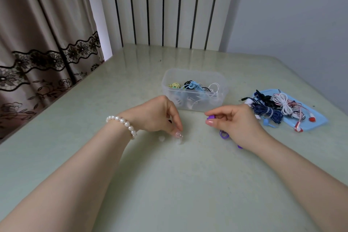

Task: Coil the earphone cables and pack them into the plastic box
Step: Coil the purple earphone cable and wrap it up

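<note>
**Purple earphones in hand, box waiting just beyond**

Here, in the head view, the clear plastic box (194, 90) serves as the landmark: a translucent, round-cornered tub standing on the pale green, glossy table (169, 184), already holding several coiled cables in yellow, light blue, black and white. Just in front of the box, toward the person, both hands work low over the table. The right hand (233, 122) pinches the purple earphone (211, 117) between thumb and forefinger, with loops of its thin purple cable (223, 134) showing beneath the palm. The left hand (160, 114), wearing a pearl bracelet (122, 124), has its fingers curled downward with the tips at the table; whether they pinch the cable's far end cannot be told, since nothing purple shows there.

To the right of the box lies a flat blue lid (318, 120) bearing the waiting earphones (276, 107): a dark blue braided bundle, a white bundle, and a red-and-white pair with glossy buds.

To do this step well, I would judge that even loops matter: keep the cable lightly taut between the hands, wind loops of one size, and tuck the end round the bundle so the springy, slick cord does not unwind once dropped in the box.
</note>
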The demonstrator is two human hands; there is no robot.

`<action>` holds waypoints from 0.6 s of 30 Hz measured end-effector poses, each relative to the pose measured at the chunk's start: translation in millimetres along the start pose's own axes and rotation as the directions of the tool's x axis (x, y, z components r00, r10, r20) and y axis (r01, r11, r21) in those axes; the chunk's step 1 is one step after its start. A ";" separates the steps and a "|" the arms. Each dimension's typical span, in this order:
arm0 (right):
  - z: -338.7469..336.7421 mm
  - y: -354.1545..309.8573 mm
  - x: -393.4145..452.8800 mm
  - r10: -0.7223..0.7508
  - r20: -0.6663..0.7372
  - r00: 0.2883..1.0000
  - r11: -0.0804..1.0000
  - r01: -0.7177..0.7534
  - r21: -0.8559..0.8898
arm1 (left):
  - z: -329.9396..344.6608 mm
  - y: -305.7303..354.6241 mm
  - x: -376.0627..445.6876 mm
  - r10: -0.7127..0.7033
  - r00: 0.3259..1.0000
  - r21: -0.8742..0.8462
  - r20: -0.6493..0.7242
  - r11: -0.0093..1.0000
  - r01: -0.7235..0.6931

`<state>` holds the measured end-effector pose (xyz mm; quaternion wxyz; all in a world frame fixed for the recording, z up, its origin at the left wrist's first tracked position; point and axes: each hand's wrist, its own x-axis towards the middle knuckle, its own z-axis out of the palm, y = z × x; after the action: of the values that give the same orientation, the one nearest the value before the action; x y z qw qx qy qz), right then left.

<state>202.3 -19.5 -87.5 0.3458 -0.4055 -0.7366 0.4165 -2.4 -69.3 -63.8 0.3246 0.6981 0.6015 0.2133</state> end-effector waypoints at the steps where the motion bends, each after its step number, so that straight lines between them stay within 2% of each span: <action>1: 0.3 1.2 -0.6 -0.001 -0.001 1.000 1.000 0.001 -0.008 | 0.5 1.5 -1.0 0.006 1.000 -0.007 0.026 1.000 -0.006; 5: 0.1 1.8 -2.8 -0.024 -0.005 1.000 1.000 0.024 -0.016 | 4.9 1.7 0.2 0.000 0.995 0.078 0.101 0.997 -0.008; 11: -2.5 -2.1 -8.4 -0.022 -0.001 1.000 1.000 0.022 -0.002 | 9.1 3.1 0.0 0.044 0.996 0.067 0.080 0.997 -0.049; 15: -5.1 -3.2 -10.5 0.022 -0.030 0.999 0.994 -0.018 0.110 | 8.4 7.5 -0.8 0.084 0.995 -0.056 -0.046 0.995 -0.087; 18: -7.7 -3.0 -8.4 -0.015 -0.045 0.999 0.996 0.018 0.087 | 18.0 13.5 4.5 0.038 0.975 -0.368 -0.219 0.922 -0.118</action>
<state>211.5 -25.4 -83.0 0.3830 -0.3931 -0.7131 0.4363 20.3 -69.4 -67.3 0.3798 0.6197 0.5511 0.4100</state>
